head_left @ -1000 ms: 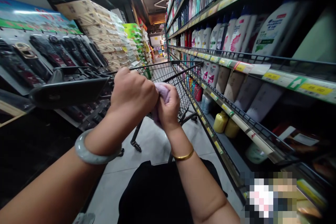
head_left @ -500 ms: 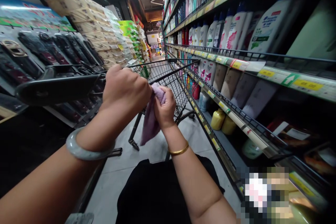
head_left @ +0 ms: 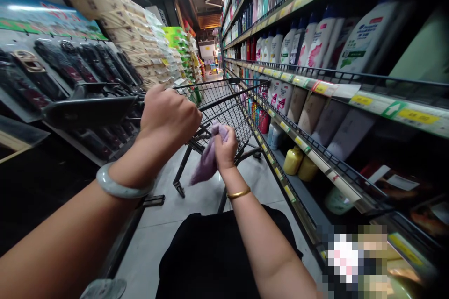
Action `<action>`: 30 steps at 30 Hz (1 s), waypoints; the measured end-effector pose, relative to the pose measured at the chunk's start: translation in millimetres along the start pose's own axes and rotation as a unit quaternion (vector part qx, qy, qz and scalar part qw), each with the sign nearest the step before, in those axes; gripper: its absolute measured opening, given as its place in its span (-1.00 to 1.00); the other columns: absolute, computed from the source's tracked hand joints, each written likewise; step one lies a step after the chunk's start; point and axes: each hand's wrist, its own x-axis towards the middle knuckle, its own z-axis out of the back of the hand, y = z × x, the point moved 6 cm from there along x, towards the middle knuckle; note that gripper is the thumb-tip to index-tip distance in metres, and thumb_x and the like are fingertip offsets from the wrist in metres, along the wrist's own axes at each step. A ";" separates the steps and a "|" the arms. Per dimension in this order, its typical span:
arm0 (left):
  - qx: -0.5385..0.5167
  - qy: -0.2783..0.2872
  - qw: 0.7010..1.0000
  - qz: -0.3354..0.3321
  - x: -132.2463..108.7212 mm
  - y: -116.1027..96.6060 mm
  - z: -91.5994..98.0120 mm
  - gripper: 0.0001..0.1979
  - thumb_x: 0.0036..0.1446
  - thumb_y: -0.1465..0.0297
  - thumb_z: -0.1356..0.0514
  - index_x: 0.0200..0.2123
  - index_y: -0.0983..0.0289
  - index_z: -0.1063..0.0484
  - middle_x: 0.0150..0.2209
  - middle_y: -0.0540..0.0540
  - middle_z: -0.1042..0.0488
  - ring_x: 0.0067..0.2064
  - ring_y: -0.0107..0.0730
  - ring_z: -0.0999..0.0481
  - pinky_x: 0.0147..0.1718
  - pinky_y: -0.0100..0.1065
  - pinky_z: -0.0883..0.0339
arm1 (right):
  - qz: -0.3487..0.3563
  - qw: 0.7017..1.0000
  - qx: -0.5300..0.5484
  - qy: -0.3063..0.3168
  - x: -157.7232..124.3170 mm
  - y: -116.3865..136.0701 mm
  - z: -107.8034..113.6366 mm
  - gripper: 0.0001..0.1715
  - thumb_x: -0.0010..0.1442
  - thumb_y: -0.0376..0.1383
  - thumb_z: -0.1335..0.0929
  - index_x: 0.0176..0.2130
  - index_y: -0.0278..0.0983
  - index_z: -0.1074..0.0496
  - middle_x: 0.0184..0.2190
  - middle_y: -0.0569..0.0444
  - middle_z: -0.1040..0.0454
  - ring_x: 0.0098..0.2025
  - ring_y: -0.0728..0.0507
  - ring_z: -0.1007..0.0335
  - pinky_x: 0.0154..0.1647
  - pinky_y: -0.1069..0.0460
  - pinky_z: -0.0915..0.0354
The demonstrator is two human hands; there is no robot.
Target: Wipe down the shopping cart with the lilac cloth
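Observation:
My left hand (head_left: 170, 114), a pale bangle on its wrist, is wrapped round the black handle (head_left: 93, 113) of a shopping cart. The cart's wire basket (head_left: 224, 103) stretches ahead of both hands. A purple cloth (head_left: 207, 161) hangs from my right hand (head_left: 226, 149), pinched between thumb and fingers, its loose end trailing down to the left. That hand wears a thin gold bracelet and is just right of the left fist, apart from the handle. The fingers of my left hand are mostly turned away from view.
Shelves of shampoo bottles (head_left: 319, 42) line the right side, close to the cart. On the left hang packaged belts (head_left: 80, 63), with stacked paper packs (head_left: 129, 37) beyond. Grey tiled floor (head_left: 157, 233) runs down the aisle.
My right hand has drawn slightly right and down, away from the left fist, taking the cloth along. The cloth's loose end swings. My left hand keeps its grip on the handle.

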 end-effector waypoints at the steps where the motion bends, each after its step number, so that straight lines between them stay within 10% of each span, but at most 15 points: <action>1: 0.004 0.011 1.000 0.008 -0.3 0.7 0.1 -0.53 0.28 0.49 -0.05 -0.69 0.13 -0.06 -0.65 -0.01 -0.10 -0.48 -0.32 0.07 -0.27 -0.12 0.19 | -0.030 0.999 -0.011 -0.013 0.0 -7.3 2.1 -0.74 0.19 -0.27 -0.35 -0.09 -0.19 -0.45 -0.15 0.01 -0.63 -0.12 -0.18 -0.55 0.00 -0.10 -0.52; 8: 0.062 0.015 0.998 -0.004 0.9 5.6 -4.2 -0.58 0.31 0.43 -0.04 -0.64 0.14 -0.15 -0.58 0.03 -0.22 -0.47 -0.32 0.05 -0.28 -0.10 0.13 | 0.136 0.983 0.049 0.114 -13.1 33.8 -20.8 -0.66 0.24 -0.27 -0.41 0.03 -0.15 -0.48 -0.03 0.02 -0.63 0.03 -0.16 -0.56 0.14 -0.06 -0.49; 14: 0.080 0.002 0.997 -0.017 -1.3 12.3 -0.9 -0.55 0.38 0.38 0.04 -0.56 0.21 -0.40 -0.57 0.04 -0.26 -0.46 -0.31 0.08 -0.27 -0.08 0.09 | -0.131 0.990 -0.041 0.042 -21.3 -39.7 -10.9 -0.76 0.17 -0.31 -0.38 -0.12 -0.20 -0.47 -0.18 0.04 -0.63 -0.14 -0.17 -0.53 -0.04 -0.06 -0.49; 20: 0.067 -0.104 0.992 -0.037 -0.1 23.8 -12.8 -0.59 0.26 0.39 -0.07 -0.67 0.17 -0.16 -0.64 -0.04 -0.01 -0.47 -0.37 0.16 -0.30 -0.12 0.08 | 0.092 0.981 0.044 0.164 -27.3 16.3 -37.3 -0.65 0.23 -0.33 -0.38 0.03 -0.17 -0.50 0.01 0.00 -0.63 0.06 -0.17 -0.55 0.18 -0.05 -0.45; 26: 0.041 -0.125 0.991 -0.035 3.5 30.9 -24.5 -0.57 0.22 0.39 -0.08 -0.69 0.16 -0.09 -0.64 -0.07 0.11 -0.47 -0.38 0.18 -0.27 -0.11 0.03 | -0.213 0.972 -0.059 0.084 -22.3 -60.6 -10.6 -0.79 0.18 -0.33 -0.35 -0.14 -0.20 -0.46 -0.14 0.01 -0.63 -0.09 -0.19 -0.55 0.02 -0.06 -0.46; 30: 0.030 -0.087 0.996 -0.008 2.7 30.4 -20.7 -0.57 0.25 0.39 -0.05 -0.68 0.14 -0.07 -0.62 -0.08 0.14 -0.46 -0.39 0.21 -0.25 -0.09 0.03 | -0.180 0.977 -0.042 0.102 -22.3 -46.4 -19.6 -0.75 0.18 -0.30 -0.37 -0.09 -0.17 -0.47 -0.13 0.05 -0.63 -0.09 -0.18 -0.54 0.01 -0.03 -0.44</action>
